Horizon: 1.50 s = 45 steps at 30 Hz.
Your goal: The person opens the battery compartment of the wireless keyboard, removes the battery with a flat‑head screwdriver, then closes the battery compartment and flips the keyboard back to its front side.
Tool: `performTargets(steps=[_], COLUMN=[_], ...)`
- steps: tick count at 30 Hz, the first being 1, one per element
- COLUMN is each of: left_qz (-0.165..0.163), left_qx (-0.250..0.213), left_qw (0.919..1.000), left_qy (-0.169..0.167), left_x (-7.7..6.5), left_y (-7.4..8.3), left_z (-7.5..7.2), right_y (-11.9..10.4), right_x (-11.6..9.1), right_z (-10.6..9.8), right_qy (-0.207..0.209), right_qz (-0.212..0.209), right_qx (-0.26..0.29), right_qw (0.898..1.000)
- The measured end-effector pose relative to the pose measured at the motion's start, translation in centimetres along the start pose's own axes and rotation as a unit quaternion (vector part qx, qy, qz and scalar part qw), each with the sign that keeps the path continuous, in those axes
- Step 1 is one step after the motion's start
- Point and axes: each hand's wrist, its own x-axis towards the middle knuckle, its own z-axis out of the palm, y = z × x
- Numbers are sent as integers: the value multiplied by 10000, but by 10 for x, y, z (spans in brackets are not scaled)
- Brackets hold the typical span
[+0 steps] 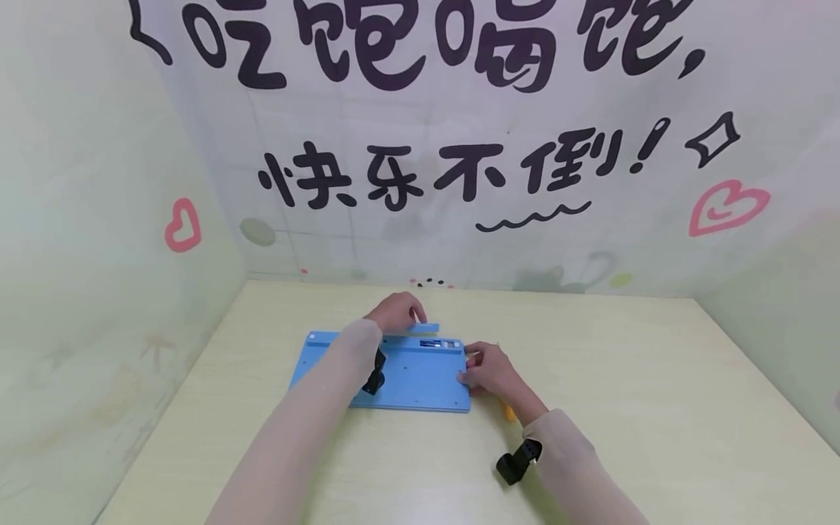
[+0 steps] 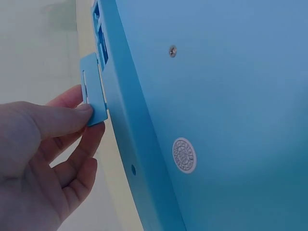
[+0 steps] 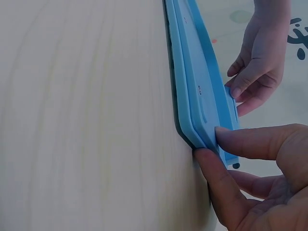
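A flat blue plastic board (image 1: pixel 420 379) lies on the table with screws (image 2: pixel 173 51) and a round silver sticker (image 2: pixel 184 155) on its upward face. Along its far raised edge is an uncovered battery compartment (image 1: pixel 431 343). My left hand (image 1: pixel 396 312) pinches a small blue battery cover (image 2: pixel 95 91) between thumb and fingers, just beyond that edge and beside the compartment. At the board's right side, my right hand (image 1: pixel 492 370) grips the edge, thumb on the upper face and fingers beneath, as the right wrist view shows.
An orange thing (image 1: pixel 509 413) lies on the table, partly hidden behind my right wrist. Black wrist cameras (image 1: pixel 518 461) hang from both sleeves. The pale wooden table (image 1: pixel 656 408) meets a printed wall covering (image 1: pixel 420 248) at the back and sides.
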Motion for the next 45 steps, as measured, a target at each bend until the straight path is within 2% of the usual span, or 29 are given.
performTargets(steps=[5,15,27,45], left_qz=[-164,-584,-640,-735], left_qx=[10,-91,-23,-19], left_qw=[9998,9982,9978,9963], left_qy=[-83,-8,191,439], left_x=[6,15,11,15], left_y=[-6,-19,-14,-12], left_z=[-3,-3,3,14], right_y=[0,-6,-5,1], right_x=[3,5,2,2], right_z=[3,4,3,1], right_qy=[-16,-41,4,82], right_qz=[-20,-46,-31,58], right_qx=[-8,-39,-37,118], right_qw=[10000,10000,10000,9999])
